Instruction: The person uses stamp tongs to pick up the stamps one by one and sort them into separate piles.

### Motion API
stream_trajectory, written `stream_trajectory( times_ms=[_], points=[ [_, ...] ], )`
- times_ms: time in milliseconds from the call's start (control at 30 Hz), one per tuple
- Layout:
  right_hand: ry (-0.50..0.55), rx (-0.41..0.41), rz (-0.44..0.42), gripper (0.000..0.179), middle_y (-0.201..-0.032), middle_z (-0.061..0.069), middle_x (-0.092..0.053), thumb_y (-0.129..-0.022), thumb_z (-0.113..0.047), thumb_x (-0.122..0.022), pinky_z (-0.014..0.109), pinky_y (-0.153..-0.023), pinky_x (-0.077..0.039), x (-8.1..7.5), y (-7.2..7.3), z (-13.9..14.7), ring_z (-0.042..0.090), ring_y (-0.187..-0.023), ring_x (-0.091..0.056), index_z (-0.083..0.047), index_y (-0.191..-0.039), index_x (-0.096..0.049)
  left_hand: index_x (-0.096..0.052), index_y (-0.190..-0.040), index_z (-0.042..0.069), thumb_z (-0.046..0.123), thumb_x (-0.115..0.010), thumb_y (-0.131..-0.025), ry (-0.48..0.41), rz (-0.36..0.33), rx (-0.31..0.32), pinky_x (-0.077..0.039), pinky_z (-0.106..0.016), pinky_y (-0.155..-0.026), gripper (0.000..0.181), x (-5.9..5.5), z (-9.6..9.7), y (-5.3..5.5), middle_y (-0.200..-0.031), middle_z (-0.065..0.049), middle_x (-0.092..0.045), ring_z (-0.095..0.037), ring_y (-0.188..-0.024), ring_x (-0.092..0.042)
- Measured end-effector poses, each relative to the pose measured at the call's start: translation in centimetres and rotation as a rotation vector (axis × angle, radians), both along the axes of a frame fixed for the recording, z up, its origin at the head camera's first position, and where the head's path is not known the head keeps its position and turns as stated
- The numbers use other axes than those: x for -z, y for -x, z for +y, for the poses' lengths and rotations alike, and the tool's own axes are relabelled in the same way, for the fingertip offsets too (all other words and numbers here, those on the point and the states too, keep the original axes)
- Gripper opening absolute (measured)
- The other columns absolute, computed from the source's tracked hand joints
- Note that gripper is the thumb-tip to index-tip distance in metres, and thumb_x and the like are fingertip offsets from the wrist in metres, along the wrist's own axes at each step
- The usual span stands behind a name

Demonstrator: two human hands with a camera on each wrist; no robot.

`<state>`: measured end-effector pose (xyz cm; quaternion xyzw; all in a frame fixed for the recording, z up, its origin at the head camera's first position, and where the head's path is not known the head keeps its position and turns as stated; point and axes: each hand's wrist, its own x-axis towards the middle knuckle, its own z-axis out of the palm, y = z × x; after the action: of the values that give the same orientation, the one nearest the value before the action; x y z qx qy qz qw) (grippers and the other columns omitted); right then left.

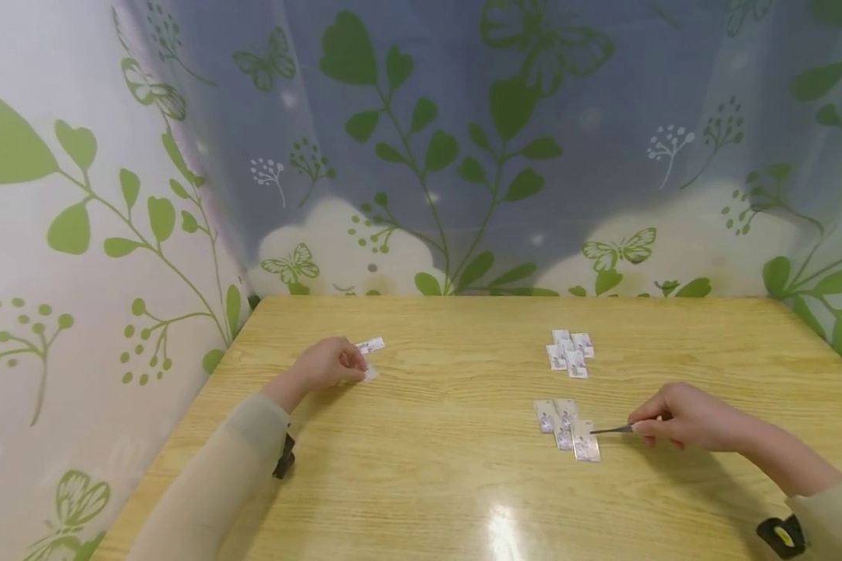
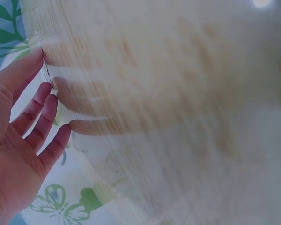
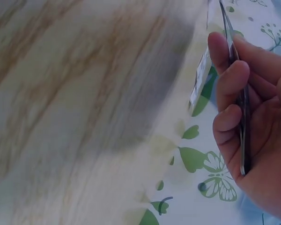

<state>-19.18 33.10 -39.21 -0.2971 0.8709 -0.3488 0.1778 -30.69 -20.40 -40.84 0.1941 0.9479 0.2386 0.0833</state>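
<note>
My right hand [image 1: 698, 417] grips dark metal tweezers [image 3: 243, 122], fingers curled round the shaft. In the head view their tip meets a small flat pale piece with a purplish print [image 1: 586, 442]. That piece is the nearest right one in a cluster [image 1: 545, 415] of several. My left hand [image 1: 326, 364] rests at the table's left side, its fingertips touching a similar pale piece [image 1: 370, 373]. In the left wrist view its fingers [image 2: 49, 110] are extended and spread against the tabletop. Just beyond lies another white printed piece [image 1: 373, 344].
A second cluster of small printed pieces [image 1: 557, 358] lies farther back, right of the middle. Everything sits on a wood-grained table [image 1: 421, 483] with a glossy reflection near its front. Curtains with green leaves and butterflies [image 1: 421, 156] hang behind and to the left.
</note>
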Motion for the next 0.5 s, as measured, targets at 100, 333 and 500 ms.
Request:
stream_trajectory(
  times_ms=[100, 333, 500],
  points=[
    [-0.021, 0.011, -0.004, 0.019, -0.085, -0.002, -0.07, -0.097, -0.015, -0.06, 0.027, -0.049, -0.047, 0.0, 0.0, -0.2, 0.002, -0.042, -0.038, -0.009, -0.087, -0.075, -0.071, -0.087, 0.017, 0.022, -0.076, -0.085, 0.002, -0.002, -0.008, -0.047, -0.04, -0.079, 0.007, 0.1, 0.1, 0.0, -0.091, 0.001, -0.062, -0.018, -0.085, -0.057],
    [-0.06, 0.03, -0.006, 0.018, -0.085, -0.002, -0.069, -0.096, -0.017, -0.061, 0.026, -0.049, -0.045, -0.2, -0.1, -0.2, 0.003, -0.043, -0.037, -0.01, -0.088, -0.075, -0.071, -0.087, 0.017, 0.023, -0.077, -0.084, 0.002, -0.012, -0.023, -0.047, -0.039, -0.079, 0.008, 0.1, 0.0, 0.0, -0.091, 0.001, -0.062, -0.017, -0.084, -0.057],
    [-0.09, 0.069, 0.028, 0.02, -0.092, 0.006, -0.07, -0.097, -0.016, -0.06, 0.026, -0.046, -0.041, -1.1, -0.2, 0.0, 0.003, -0.044, -0.036, -0.013, -0.082, -0.072, -0.071, -0.087, 0.017, 0.023, -0.077, -0.084, -0.006, -0.021, -0.021, -0.047, -0.039, -0.078, 0.009, 0.1, -0.1, 0.2, -0.092, 0.001, -0.062, -0.018, -0.085, -0.057]
  ],
)
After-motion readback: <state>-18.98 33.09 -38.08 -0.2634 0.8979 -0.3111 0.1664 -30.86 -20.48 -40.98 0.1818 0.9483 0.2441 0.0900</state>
